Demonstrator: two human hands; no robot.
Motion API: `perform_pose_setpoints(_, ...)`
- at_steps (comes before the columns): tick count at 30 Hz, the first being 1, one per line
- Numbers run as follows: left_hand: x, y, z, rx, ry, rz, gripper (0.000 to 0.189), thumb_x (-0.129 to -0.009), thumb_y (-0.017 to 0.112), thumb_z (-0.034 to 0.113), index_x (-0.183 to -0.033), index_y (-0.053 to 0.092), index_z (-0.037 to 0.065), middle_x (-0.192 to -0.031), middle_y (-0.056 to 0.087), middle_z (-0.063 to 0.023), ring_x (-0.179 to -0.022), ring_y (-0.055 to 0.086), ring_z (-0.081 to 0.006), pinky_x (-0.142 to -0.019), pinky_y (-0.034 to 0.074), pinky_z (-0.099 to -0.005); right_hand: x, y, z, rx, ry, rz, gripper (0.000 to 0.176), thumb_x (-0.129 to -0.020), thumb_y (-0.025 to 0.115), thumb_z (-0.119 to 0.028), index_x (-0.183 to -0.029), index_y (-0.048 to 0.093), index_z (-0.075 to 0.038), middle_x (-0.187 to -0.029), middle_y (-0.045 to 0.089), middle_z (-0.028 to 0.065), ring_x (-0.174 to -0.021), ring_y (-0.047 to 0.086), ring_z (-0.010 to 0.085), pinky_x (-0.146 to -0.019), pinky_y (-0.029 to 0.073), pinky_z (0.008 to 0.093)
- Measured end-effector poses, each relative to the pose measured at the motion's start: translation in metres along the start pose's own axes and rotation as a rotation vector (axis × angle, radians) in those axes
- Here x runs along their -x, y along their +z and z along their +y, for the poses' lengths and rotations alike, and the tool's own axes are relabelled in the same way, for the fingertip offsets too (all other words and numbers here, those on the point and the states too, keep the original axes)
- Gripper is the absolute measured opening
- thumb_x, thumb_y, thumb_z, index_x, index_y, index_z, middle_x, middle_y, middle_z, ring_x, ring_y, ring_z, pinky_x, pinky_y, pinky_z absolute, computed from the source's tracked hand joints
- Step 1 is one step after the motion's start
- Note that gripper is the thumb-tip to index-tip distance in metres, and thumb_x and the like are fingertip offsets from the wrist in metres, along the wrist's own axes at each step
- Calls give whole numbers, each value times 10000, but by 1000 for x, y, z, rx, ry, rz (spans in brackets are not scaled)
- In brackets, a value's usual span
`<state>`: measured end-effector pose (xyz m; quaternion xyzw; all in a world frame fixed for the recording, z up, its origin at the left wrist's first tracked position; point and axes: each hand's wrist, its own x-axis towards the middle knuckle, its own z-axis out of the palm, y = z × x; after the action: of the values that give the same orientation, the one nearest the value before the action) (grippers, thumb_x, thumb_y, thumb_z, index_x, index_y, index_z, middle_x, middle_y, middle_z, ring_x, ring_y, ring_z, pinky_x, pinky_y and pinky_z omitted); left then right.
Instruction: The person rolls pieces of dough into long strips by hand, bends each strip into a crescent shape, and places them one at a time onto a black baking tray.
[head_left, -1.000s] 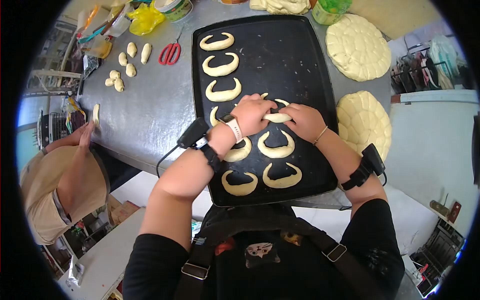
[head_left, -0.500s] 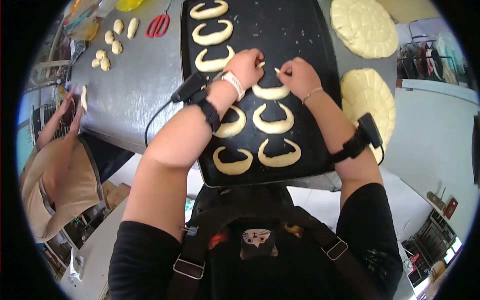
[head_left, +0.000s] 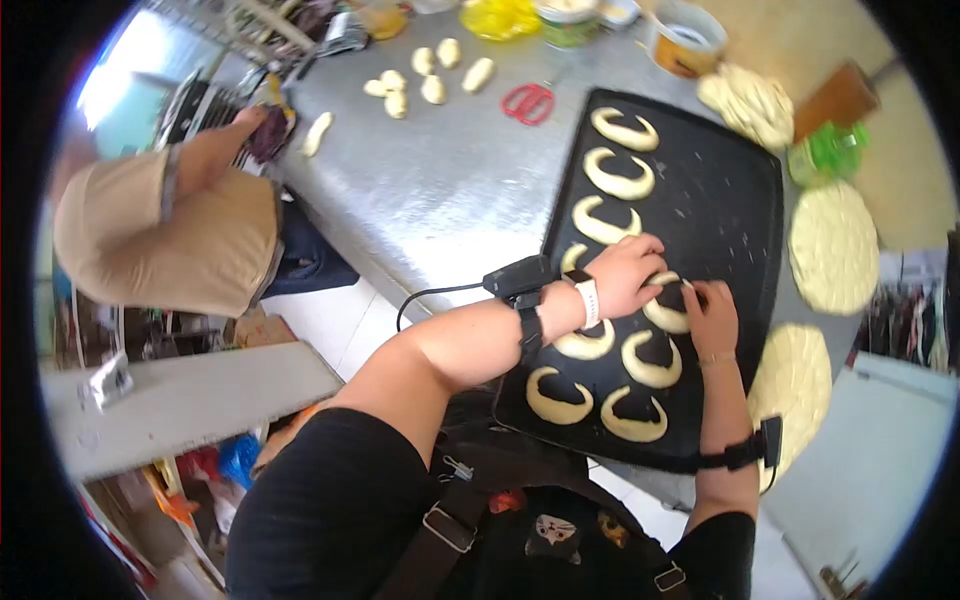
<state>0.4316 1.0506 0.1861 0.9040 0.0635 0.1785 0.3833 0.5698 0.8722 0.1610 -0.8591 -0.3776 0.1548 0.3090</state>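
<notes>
We see the left hand (head_left: 622,277) and the right hand (head_left: 715,318) on either side of 1 dough crescent (head_left: 668,318). The fingers of each are bent narrow at its 2 tips; we cannot tell whether they pinch the dough or only touch it. The crescent's thick curve lies on the black tray (head_left: 710,210), between the hands and a little nearer the wearer than the fingertips.

We count 9 crescents on the tray: 6 in the left row, 1 of them partly hidden by the left hand and wrist, and 3 in the right row, where the handled crescent is the farthest from the wearer.

Right of the tray are 2 round scored dough slabs (head_left: 834,247), and beyond its far edge 1 dough heap (head_left: 748,105). On the metal table (head_left: 440,170) to the left we count 7 small dough pieces (head_left: 479,75), 1 long dough strip (head_left: 317,135) and 1 pair of red scissors (head_left: 528,103). At the far left stands 1 other person in a beige top (head_left: 190,235).
</notes>
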Motion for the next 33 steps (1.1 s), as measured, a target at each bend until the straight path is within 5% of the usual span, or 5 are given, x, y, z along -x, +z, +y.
perform_pose_setpoints(9,58,-211,-219,-192,-800,556,489,-803,690,287,-1146,577,-43,-1131,575,-263,-1049,579,-377,-910,473,-424,60,-11,-118,-468,175,96,132,-897,609,-78,-1003,633,-3,-951,575,61,-774,538,126,-700,421,226)
perform_pose_setpoints(17,-45,-305,-364,-581,-1017,268,486,-799,704,350,-1102,597,-14,-1043,644,-264,-1001,616,-415,-859,491,-407,74,-6,-321,-1108,-556,-461,255,-871,568,-192,-1035,523,-2,-1005,468,125,-972,451,239,-786,327,327)
perform_pose_setpoints(24,21,-325,-264,261,-500,441,448,-753,750,181,-1148,566,76,-921,614,-151,-878,602,-323,-765,488,-399,9,44,-394,-737,-300,-301,567,-876,541,-327,-1274,376,42,-1301,340,216,-1224,314,355,-1003,232,419)
perform_pose_setpoints(29,121,-302,-202,313,-315,-28,241,-779,757,222,-941,670,66,-924,595,-108,-863,579,-292,-783,472,-371,-51,155,-374,-224,-54,-275,793,-880,522,-424,-1445,272,73,-1513,248,281,-1404,216,437,-1158,163,485)
perform_pose_setpoints(33,171,-275,-209,-106,-286,-19,368,-804,709,222,-1119,618,56,-1110,584,-126,-1043,542,-322,-940,430,-403,-39,251,-321,-123,-90,-268,571,-819,641,-218,-1304,464,25,-1239,501,197,-1154,462,371,-986,367,426)
